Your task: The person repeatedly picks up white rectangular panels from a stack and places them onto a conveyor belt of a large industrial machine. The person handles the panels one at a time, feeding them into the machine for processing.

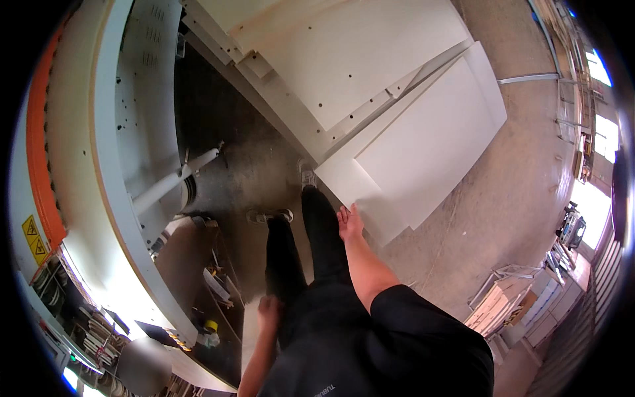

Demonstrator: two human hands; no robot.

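Beside the near right edge of the stack of drilled panels point(377, 59), a broad white upper panel point(426, 139) lies on a white lower panel point(345, 182), set back so that a strip of the lower one shows along its near and left edges. What carries this pair is hidden beneath it; concrete floor point(450, 278) shows beyond its right side.

The right hand point(350, 225) meets the lower panel's near edge, between its two near corners, fingers extended and a little apart; whether any fingertips hook underneath, I cannot tell. The left hand point(268, 311) hangs loosely curled beside the dark trousers, well away from the panels; nothing shows in it, though its palm is hidden.

Both sheets look like stiff, smooth-faced board, probably heavy for one hand and apt to slide on each other, with corners that could chip. The lower panel's bare near strip seems a good hold for one hand, with the other best placed on a side edge to keep it level.
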